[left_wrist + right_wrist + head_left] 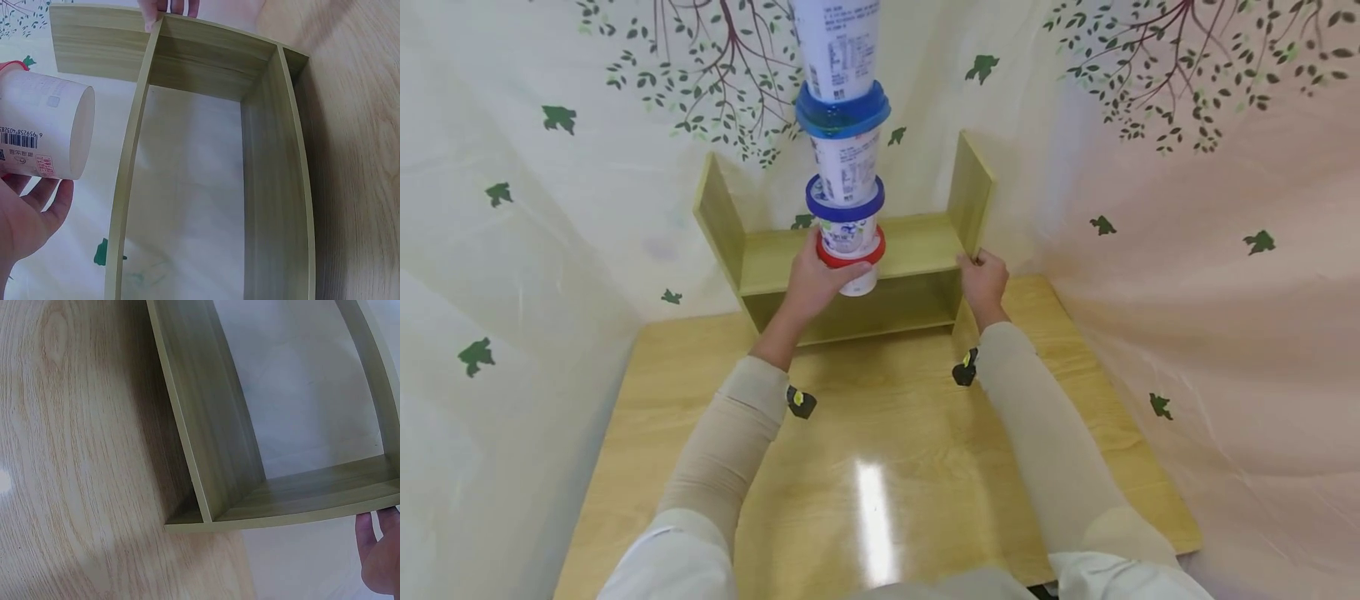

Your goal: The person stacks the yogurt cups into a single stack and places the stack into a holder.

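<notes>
In the head view, a stack of white printed tubs (846, 167) with blue, dark blue and red lids rises over the shelf's middle, its top out of the frame. My left hand (812, 279) grips the stack low down, fingers and thumb curled round it at the red rim (850, 260). The lowest tub (40, 122) shows its barcode and plain base in the left wrist view. My right hand (987, 283) holds the right side panel of a greenish wooden shelf (921, 242) near the middle board, thumb at the front edge and fingertips (364, 520) against the outer face.
The shelf stands at the back of a light wooden table (700, 433), with upright panels at both ends and an open-backed lower compartment (181, 187). Pale sheeting (1150, 333) printed with trees and leaves hangs behind and on both sides, close to the table edges.
</notes>
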### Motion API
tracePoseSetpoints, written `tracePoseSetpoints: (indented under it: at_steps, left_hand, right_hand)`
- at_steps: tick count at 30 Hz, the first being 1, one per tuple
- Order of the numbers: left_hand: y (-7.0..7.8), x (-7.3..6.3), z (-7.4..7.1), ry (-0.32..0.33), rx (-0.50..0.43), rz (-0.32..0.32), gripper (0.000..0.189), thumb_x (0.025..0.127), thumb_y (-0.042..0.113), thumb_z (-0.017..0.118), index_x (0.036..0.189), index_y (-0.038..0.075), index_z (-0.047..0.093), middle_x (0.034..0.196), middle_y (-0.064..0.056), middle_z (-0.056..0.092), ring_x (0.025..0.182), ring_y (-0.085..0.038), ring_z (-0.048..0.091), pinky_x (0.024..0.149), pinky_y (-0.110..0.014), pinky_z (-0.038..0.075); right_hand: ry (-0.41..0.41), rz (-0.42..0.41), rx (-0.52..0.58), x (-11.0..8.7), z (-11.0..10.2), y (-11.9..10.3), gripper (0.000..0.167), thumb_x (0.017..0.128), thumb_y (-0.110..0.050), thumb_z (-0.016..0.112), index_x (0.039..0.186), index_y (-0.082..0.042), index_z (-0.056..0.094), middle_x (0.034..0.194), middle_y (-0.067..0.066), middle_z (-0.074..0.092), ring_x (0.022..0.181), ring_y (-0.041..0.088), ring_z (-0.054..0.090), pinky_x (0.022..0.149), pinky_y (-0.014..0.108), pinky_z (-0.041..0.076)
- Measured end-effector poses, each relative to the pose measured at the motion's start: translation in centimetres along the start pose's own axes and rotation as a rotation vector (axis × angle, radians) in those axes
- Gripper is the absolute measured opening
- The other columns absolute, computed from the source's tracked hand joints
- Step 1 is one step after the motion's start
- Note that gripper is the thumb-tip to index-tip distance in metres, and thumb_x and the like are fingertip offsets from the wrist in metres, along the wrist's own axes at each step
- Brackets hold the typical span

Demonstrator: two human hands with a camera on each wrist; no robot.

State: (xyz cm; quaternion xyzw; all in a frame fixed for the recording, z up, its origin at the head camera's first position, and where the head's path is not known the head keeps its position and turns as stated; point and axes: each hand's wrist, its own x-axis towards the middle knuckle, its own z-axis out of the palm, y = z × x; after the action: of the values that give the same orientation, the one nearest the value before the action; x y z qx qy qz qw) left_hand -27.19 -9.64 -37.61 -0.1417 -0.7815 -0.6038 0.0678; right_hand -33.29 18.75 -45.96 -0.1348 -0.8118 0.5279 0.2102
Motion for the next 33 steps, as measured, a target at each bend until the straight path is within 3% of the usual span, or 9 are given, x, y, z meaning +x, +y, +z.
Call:
tracePoseSetpoints:
  at_steps: [2,6,14,16,21,23,33]
  left_hand:
    - [-1.0,0.7,0.0,0.012,-0.003,0.007,0.083,0.082,0.025,0.086,0.150,0.017,0.037,0.141,-0.003,0.054,0.125,-0.021,0.054,0.106,-0.041,0.045]
    - [-1.6,1.3,0.1,0.034,-0.004,0.029,0.084,0.080,0.031,0.087,0.148,0.018,0.040,0.138,0.000,0.056,0.122,-0.018,0.055,0.103,-0.038,0.047]
    - [-1.8,2.1,-0.2,0.075,-0.002,0.012,0.086,0.080,0.032,0.088,0.148,0.014,0.039,0.138,-0.003,0.056,0.122,-0.021,0.055,0.105,-0.039,0.045]
    - [-1.0,1.8,-0.3,0.074,0.008,-0.011,0.084,0.082,0.028,0.086,0.149,0.011,0.037,0.140,-0.007,0.054,0.124,-0.023,0.054,0.106,-0.039,0.045]
    - [-1.9,2.4,-0.6,0.091,0.019,-0.019,0.086,0.082,0.030,0.085,0.149,0.010,0.036,0.141,-0.007,0.054,0.124,-0.023,0.054,0.106,-0.039,0.045]
    - [-3.3,3.2,-0.6,0.099,0.015,-0.013,0.090,0.079,0.037,0.087,0.149,0.013,0.036,0.140,-0.004,0.054,0.123,-0.021,0.054,0.105,-0.039,0.045]
    - [-4.3,5.1,0.0,0.115,0.013,-0.002,0.094,0.076,0.038,0.090,0.149,0.012,0.036,0.140,-0.005,0.054,0.124,-0.021,0.054,0.106,-0.037,0.044]
  right_hand:
    - [-0.005,0.003,0.002,-0.1,0.0,0.0,0.026,0.093,-0.023,0.074,0.108,-0.002,0.077,0.110,0.015,0.074,0.102,0.031,0.065,0.092,0.043,0.051]
    - [0.004,0.004,0.019,-0.1,-0.2,0.1,0.026,0.093,-0.022,0.074,0.110,-0.003,0.078,0.111,0.015,0.073,0.101,0.031,0.065,0.091,0.043,0.051]
    - [0.002,0.006,0.048,0.0,-0.3,0.0,0.024,0.093,-0.022,0.073,0.108,-0.004,0.078,0.109,0.014,0.074,0.096,0.028,0.063,0.087,0.041,0.051]
    - [-0.003,0.006,0.044,0.0,-0.3,0.0,0.024,0.093,-0.022,0.073,0.107,-0.004,0.078,0.107,0.014,0.074,0.095,0.028,0.062,0.086,0.042,0.051]
    - [-0.009,0.008,0.012,-0.1,-0.1,0.2,0.025,0.093,-0.024,0.074,0.107,-0.004,0.078,0.106,0.015,0.075,0.095,0.030,0.062,0.087,0.044,0.051]
    - [-0.010,0.006,0.009,-0.2,-0.1,0.2,0.026,0.093,-0.024,0.074,0.108,-0.003,0.078,0.106,0.015,0.075,0.096,0.031,0.063,0.086,0.044,0.051]
    - [-0.004,-0.010,0.021,-0.1,-0.2,0.1,0.025,0.093,-0.022,0.073,0.109,-0.003,0.078,0.106,0.015,0.075,0.096,0.030,0.065,0.086,0.043,0.052]
